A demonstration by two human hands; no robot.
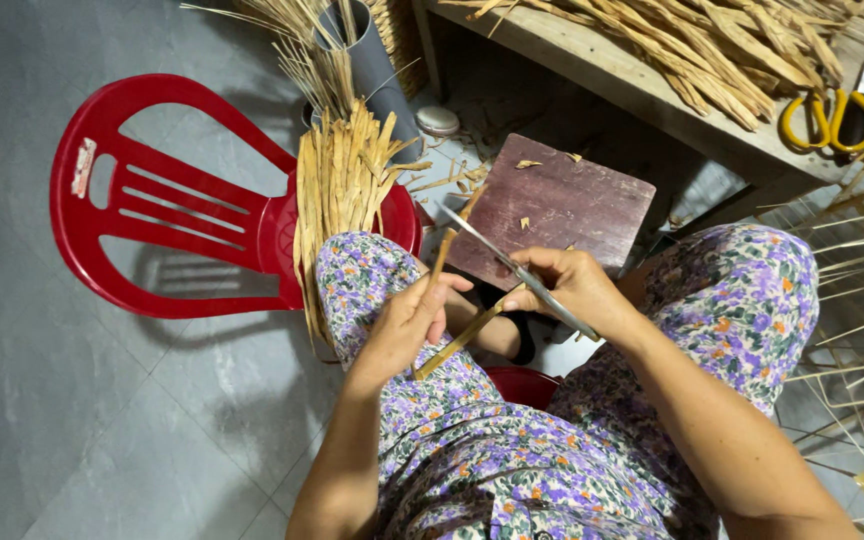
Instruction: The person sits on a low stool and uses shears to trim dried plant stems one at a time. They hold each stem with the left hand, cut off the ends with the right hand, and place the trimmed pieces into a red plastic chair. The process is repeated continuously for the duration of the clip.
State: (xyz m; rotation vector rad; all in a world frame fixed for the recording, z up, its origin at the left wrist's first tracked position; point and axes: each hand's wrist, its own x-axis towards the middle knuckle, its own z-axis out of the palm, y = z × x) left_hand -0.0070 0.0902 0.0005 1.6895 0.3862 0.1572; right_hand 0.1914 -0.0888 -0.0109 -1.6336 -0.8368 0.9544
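A red plastic chair (152,215) stands by the person's knee, with a bundle of long dry tan reed strips (337,190) leaning on its seat. A dark red flat wooden board (562,200) lies on the floor past the knees. Up on the wooden tabletop (592,60) lie more strips and yellow-handled scissors (830,115).

The left hand (407,325) is closed tight on a thin tan reed strip (452,300), held over the lap. The right hand (572,285) is closed on a long thin metal blade (512,265). The blade crosses the strip just above the left grip.

I think it goes best if the strip is held still and the blade slides slowly, away from the fingers.
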